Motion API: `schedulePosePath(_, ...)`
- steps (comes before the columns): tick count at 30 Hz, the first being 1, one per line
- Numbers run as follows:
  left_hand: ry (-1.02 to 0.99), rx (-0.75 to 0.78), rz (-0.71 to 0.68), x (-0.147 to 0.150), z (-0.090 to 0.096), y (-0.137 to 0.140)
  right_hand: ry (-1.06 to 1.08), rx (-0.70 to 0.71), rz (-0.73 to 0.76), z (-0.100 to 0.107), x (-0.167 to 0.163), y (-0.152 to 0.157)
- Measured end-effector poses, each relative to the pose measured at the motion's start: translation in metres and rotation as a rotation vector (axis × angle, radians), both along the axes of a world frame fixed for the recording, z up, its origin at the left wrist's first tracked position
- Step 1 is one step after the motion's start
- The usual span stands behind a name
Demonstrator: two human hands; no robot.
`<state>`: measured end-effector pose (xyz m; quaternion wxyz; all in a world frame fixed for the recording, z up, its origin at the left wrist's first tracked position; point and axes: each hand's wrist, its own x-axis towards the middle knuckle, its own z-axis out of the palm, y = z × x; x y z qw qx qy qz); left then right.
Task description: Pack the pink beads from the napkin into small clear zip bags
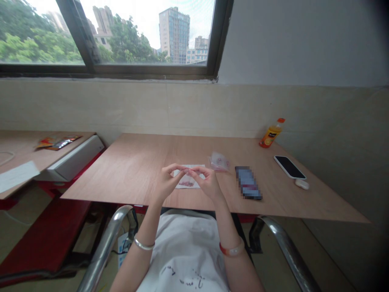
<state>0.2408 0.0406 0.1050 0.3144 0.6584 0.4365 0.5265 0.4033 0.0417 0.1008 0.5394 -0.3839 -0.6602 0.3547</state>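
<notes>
My left hand (pixel 173 177) and my right hand (pixel 205 178) meet fingertip to fingertip above the desk. Both are closed in a pinch, thumbs and forefingers pressed together. Whatever sits between the fingertips is too small to name. Under them lies a white sheet (pixel 194 185) with small reddish pieces (pixel 186 183) on it. Just beyond my right hand is a clear plastic bag (pixel 219 161) with pinkish contents. To the right of that hand lies a phone (pixel 248 182) with its screen lit and blurred out.
An orange drink bottle (pixel 271 133) stands at the desk's back right. Nearer are a white-edged phone (pixel 289 167) and a small white case (pixel 302 184). Wrappers (pixel 57 142) lie on the left-hand desk (pixel 18 156). Metal armrests (pixel 106 247) flank me.
</notes>
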Motion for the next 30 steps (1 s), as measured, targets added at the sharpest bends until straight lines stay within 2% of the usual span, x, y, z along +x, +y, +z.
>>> schedulePosePath(6,0.027,0.034,0.028,0.001,0.004,-0.002,-0.002,-0.024,-0.013,0.003,0.0,-0.001)
schedulePosePath(11,-0.025,-0.005,0.0,0.002,0.006,-0.003,0.029,-0.065,-0.016,0.003,0.001,-0.001)
schedulePosePath(17,-0.08,-0.067,-0.074,0.003,0.009,-0.005,0.013,-0.03,-0.059,0.003,0.003,-0.002)
schedulePosePath(26,0.003,-0.01,-0.036,0.005,0.013,-0.009,-0.039,0.048,-0.092,0.007,0.003,-0.005)
schedulePosePath(30,-0.039,-0.027,-0.021,0.006,0.012,-0.009,-0.011,0.004,-0.095,0.006,0.003,-0.004)
